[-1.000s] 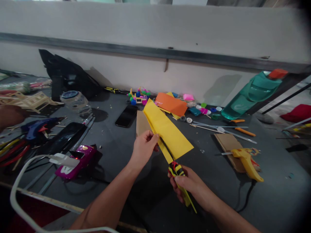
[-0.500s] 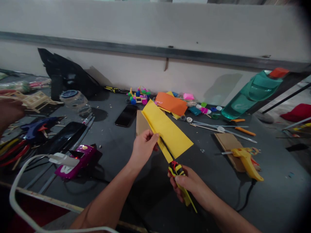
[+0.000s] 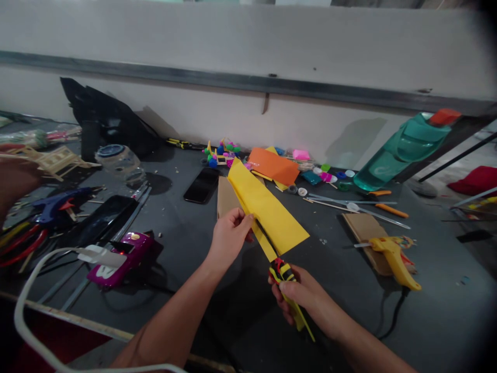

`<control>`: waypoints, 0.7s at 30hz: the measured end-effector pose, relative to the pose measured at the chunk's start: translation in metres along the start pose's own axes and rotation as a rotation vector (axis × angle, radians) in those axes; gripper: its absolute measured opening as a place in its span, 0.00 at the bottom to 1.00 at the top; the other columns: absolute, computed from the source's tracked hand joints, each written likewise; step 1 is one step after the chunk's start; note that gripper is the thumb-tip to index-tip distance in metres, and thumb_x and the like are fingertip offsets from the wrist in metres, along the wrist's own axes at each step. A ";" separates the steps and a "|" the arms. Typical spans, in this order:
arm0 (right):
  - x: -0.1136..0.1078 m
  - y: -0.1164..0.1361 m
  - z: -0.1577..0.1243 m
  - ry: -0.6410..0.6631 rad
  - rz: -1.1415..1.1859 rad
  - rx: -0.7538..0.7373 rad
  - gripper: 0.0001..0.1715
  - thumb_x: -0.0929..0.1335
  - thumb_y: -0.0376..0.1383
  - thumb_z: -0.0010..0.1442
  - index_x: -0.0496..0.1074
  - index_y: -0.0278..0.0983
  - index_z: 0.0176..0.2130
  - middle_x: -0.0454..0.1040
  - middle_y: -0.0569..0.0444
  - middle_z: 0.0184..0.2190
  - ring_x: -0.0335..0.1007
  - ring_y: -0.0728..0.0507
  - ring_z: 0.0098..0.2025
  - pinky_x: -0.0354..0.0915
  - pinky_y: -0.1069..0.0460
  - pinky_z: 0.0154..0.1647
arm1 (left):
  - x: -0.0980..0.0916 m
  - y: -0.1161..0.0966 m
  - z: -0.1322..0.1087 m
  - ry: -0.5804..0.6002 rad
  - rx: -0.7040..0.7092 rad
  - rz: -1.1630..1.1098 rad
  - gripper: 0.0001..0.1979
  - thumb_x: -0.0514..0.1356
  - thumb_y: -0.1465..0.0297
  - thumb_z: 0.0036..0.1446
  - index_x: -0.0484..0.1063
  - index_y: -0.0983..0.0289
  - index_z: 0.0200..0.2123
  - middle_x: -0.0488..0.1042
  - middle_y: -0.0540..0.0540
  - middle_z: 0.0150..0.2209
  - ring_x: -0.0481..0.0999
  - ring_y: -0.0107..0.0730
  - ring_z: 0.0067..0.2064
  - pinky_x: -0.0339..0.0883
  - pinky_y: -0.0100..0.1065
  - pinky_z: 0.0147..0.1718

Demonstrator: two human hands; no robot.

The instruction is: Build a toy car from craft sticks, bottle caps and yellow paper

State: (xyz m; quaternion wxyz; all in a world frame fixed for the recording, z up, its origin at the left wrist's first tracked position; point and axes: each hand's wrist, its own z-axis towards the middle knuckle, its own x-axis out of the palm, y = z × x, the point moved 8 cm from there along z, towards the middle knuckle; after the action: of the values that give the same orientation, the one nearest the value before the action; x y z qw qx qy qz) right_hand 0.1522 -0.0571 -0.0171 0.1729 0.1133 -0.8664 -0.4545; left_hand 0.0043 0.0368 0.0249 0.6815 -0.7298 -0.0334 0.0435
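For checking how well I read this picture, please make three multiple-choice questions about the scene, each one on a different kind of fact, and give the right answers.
1. Where does the yellow hot glue gun lie?
A. On the black phone
B. On a cardboard piece
C. On the orange paper

2. What colour is the paper sheet in the left hand?
A. Pink
B. Orange
C. Yellow

3. What is the right hand doing with the scissors?
A. Gripping them, blades in the sheet
B. Laying them down
C. Passing them across

1: B, the gun's body rests on the cardboard.
2: C, the whole sheet shows yellow.
3: A, the fingers wrap the handles and a blade runs along the sheet.
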 end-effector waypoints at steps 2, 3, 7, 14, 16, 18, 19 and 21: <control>0.001 0.002 0.000 0.006 -0.003 -0.007 0.18 0.67 0.42 0.44 0.64 0.35 0.34 0.63 0.62 0.20 0.56 0.54 0.16 0.58 0.57 0.14 | 0.000 0.000 0.000 0.001 0.009 0.008 0.12 0.60 0.64 0.51 0.64 0.64 0.23 0.67 0.47 0.20 0.69 0.24 0.19 0.65 0.27 0.18; 0.001 0.002 0.000 0.006 -0.007 -0.005 0.18 0.67 0.43 0.44 0.64 0.35 0.34 0.62 0.62 0.20 0.56 0.54 0.16 0.58 0.57 0.14 | 0.000 0.000 0.001 0.002 0.012 0.007 0.12 0.60 0.63 0.51 0.64 0.64 0.23 0.67 0.47 0.20 0.69 0.24 0.19 0.65 0.26 0.19; 0.000 0.002 0.000 -0.010 -0.016 0.001 0.17 0.66 0.43 0.44 0.64 0.35 0.34 0.62 0.62 0.19 0.55 0.54 0.15 0.58 0.57 0.14 | 0.001 0.001 0.001 0.009 0.004 -0.015 0.12 0.60 0.63 0.51 0.64 0.64 0.23 0.68 0.48 0.22 0.68 0.23 0.19 0.66 0.26 0.19; 0.002 0.005 -0.003 0.001 -0.023 -0.002 0.17 0.67 0.43 0.45 0.64 0.35 0.33 0.62 0.62 0.19 0.54 0.54 0.15 0.58 0.57 0.14 | 0.000 0.001 -0.001 -0.005 -0.009 -0.015 0.12 0.60 0.64 0.51 0.63 0.63 0.22 0.68 0.48 0.22 0.68 0.24 0.20 0.66 0.26 0.19; 0.000 0.003 -0.002 -0.010 -0.026 0.009 0.16 0.67 0.41 0.45 0.64 0.36 0.33 0.62 0.62 0.19 0.54 0.54 0.15 0.58 0.57 0.14 | 0.000 0.001 -0.001 -0.002 -0.008 -0.015 0.12 0.60 0.64 0.51 0.63 0.64 0.22 0.69 0.48 0.22 0.69 0.24 0.20 0.67 0.26 0.19; -0.001 0.000 -0.001 -0.010 -0.025 0.012 0.14 0.66 0.40 0.46 0.64 0.36 0.34 0.62 0.62 0.19 0.55 0.54 0.15 0.58 0.57 0.14 | 0.000 0.001 0.000 0.001 -0.007 -0.019 0.11 0.60 0.64 0.51 0.64 0.64 0.23 0.69 0.49 0.23 0.69 0.24 0.20 0.67 0.27 0.19; -0.001 -0.002 0.000 -0.007 -0.025 0.008 0.13 0.65 0.39 0.46 0.65 0.36 0.34 0.62 0.62 0.19 0.56 0.54 0.15 0.58 0.57 0.14 | 0.000 0.001 0.000 0.001 -0.008 -0.020 0.11 0.60 0.64 0.51 0.64 0.64 0.23 0.69 0.49 0.23 0.69 0.24 0.20 0.67 0.27 0.20; -0.002 -0.004 0.001 -0.004 -0.018 0.001 0.13 0.65 0.38 0.46 0.65 0.36 0.34 0.62 0.62 0.19 0.56 0.54 0.15 0.58 0.57 0.14 | 0.000 0.001 0.000 0.004 -0.009 -0.020 0.11 0.60 0.64 0.51 0.63 0.64 0.23 0.69 0.48 0.22 0.69 0.24 0.20 0.66 0.26 0.19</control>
State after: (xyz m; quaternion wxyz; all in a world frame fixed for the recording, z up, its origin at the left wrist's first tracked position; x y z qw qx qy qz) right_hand 0.1537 -0.0578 -0.0213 0.1667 0.1202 -0.8659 -0.4561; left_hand 0.0044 0.0366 0.0243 0.6787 -0.7325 -0.0396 0.0353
